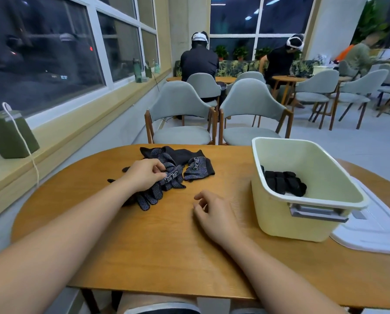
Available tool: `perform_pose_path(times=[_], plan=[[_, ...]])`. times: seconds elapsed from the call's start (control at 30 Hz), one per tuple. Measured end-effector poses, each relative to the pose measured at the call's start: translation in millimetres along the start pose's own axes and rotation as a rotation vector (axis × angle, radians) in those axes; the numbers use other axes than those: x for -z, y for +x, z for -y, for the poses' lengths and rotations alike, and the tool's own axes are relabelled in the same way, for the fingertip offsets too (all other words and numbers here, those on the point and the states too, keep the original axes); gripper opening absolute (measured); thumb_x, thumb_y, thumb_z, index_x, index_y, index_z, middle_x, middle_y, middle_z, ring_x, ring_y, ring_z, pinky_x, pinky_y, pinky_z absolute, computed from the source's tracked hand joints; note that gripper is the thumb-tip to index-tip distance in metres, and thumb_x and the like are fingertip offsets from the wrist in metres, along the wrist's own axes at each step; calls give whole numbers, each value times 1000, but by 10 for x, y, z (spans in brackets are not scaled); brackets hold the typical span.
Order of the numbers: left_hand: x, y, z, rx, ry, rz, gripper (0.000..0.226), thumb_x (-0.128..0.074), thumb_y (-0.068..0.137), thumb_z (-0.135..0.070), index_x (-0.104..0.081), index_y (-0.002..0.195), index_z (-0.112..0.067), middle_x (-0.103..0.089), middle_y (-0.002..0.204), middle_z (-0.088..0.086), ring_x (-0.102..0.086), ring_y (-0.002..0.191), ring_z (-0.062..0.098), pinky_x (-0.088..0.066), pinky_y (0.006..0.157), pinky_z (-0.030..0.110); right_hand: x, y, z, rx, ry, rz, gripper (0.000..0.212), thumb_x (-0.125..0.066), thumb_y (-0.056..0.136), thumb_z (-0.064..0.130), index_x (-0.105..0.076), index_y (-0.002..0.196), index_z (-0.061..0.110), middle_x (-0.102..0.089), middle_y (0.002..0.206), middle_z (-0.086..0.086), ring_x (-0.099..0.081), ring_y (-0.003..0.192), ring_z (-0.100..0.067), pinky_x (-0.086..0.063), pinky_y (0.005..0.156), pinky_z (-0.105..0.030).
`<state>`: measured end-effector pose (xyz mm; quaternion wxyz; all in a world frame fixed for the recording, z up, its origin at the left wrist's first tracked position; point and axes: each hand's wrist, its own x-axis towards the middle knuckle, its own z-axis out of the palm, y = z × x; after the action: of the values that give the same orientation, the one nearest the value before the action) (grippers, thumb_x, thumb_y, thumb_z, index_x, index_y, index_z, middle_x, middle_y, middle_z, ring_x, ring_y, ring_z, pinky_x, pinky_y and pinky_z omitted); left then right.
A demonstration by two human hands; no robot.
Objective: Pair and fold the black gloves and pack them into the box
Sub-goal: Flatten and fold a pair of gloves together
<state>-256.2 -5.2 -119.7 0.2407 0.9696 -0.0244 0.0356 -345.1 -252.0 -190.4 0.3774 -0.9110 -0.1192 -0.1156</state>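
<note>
One box (287, 223) (one folded bundle (284, 182) inside), several loose gloves (197, 169).

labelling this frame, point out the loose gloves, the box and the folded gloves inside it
loose gloves (198, 167): head view, dotted fabric of the rightmost glove
box (287, 225): head view, its near outer wall
folded gloves (284, 182): head view, middle of the black bundle in the box
</note>
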Motion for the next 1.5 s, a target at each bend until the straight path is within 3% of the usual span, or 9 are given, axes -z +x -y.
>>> perform_pose_path(times=[0.2,0.4,0.5,0.73,0.83,0.93,1.07,1.23,1.5], plan=[[-116,0,-41,23,65,140,51,-93,79,-47,-64,121,-38,-66,112,-13,-64,105,12,-55,91,34,-52,0,-31,3,-25,9,16,-64,96,32,-67,111,30,-69,89,11,-65,85,-17,-55,79,-39],[-209,-37,-111,-129,117,-17,19,-90,84,-39,-76,97,-38,-62,106,-10,-61,102,15,-52,85,36,-48,-3,-41,5,-29,-2,16,-62,95,29,-69,110,30,-68,90,12,-62,86,-13,-53,81,-38],[-174,-72,-173,-158,133,-39,17,-90,84,-35,-75,91,-39,-61,104,-12,-62,101,14,-52,84,36,-44,-11,-38,10,-32,3,15,-62,95,30,-69,108,30,-67,90,12,-62,86,-12,-53,81,-38],[-73,-143,-263,-55,66,193,27,-83,89,-49,-74,81,-25,-72,85,-9,-66,82,11,-48,66,28,-38,-17,-42,25,-41,8,13,-63,96,29,-71,106,29,-68,90,12,-62,87,-11,-55,82,-38],[-80,-156,-255,-78,61,121,14,-85,89,-34,-73,91,-29,-72,100,-12,-68,98,12,-48,68,22,-27,-20,-41,26,-43,17,13,-63,97,30,-72,106,30,-68,92,12,-62,87,-9,-56,82,-38],[-87,-204,-264,-106,76,152,37,-93,80,-37,-70,110,-36,-67,113,-16,-63,105,8,-44,70,18,-33,-16,-41,26,-46,17,12,-62,96,30,-72,103,29,-68,91,12,-63,86,-9,-57,81,-40],[-108,-255,-320,-145,65,221,50,-94,78,-43,-68,121,-43,-68,114,-18,-64,99,1,-47,74,21,-34,-15,-42,30,-51,9,11,-62,95,30,-71,100,30,-68,91,12,-62,85,-9,-57,80,-40],[-110,-313,-371,-170,63,243,48,-95,79,-33,-69,118,-41,-70,103,-13,-68,88,4,-55,77,26,-33,-22,-40,36,-57,17,11,-61,96,31,-71,100,30,-68,93,12,-62,86,-10,-57,80,-41],[153,-364,-518,-203,103,203,25,-86,90,-31,-72,108,-41,-73,90,-13,-68,85,2,-46,70,22,-14,-29,-36,39,-51,19,10,-61,97,31,-71,100,30,-68,94,13,-61,88,-9,-56,81,-41]])
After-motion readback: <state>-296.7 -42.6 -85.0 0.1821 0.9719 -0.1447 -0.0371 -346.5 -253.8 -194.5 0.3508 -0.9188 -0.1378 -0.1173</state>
